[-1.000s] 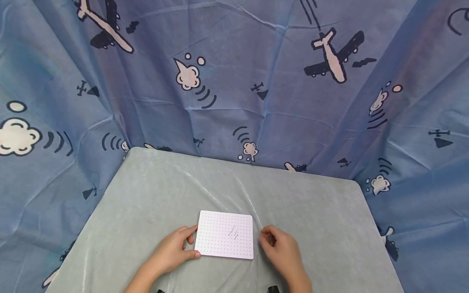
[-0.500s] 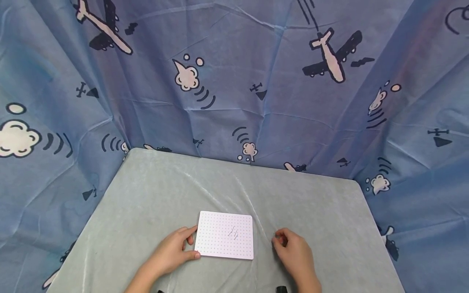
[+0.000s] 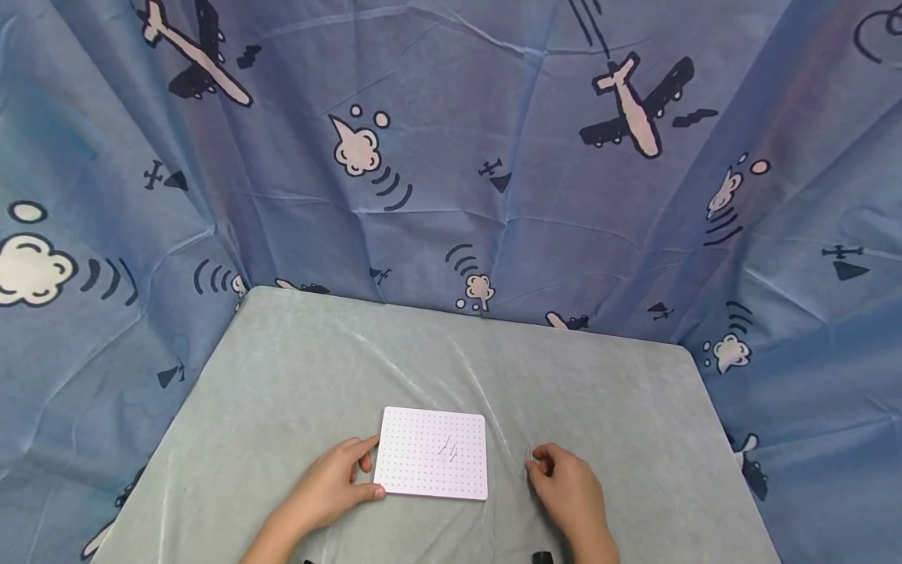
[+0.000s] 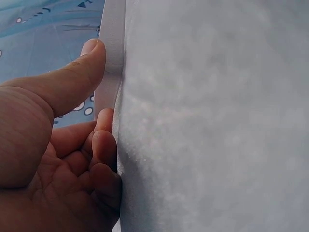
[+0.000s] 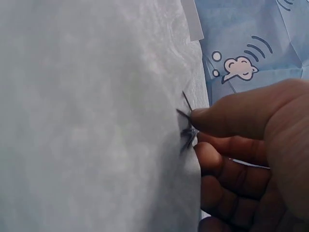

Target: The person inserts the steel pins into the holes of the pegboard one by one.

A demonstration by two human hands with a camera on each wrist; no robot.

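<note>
A white board (image 3: 416, 462) with rows of small dots lies flat on the covered table. Several thin dark slivers (image 3: 449, 449) rest on its right half. My left hand (image 3: 327, 484) holds the board by its near left corner, thumb on the near edge and index finger against the left side. To the right of the board, apart from it, my right hand (image 3: 569, 493) pinches several thin, dark, needle-like pieces (image 5: 187, 131) between thumb and index finger. They spread from the fingertips close to the cloth. Their exact kind is too small to tell.
A pale grey-green cloth (image 3: 296, 368) covers the table. Blue curtains (image 3: 437, 196) with airplane prints hang behind it and on both sides. A small black object (image 3: 543, 557) shows beside my right wrist at the bottom edge of the head view.
My right hand has moved right, away from the board's right edge, then nearly stopped. The thin pieces now show more plainly at its fingertips. Board and left hand have stayed in place.
</note>
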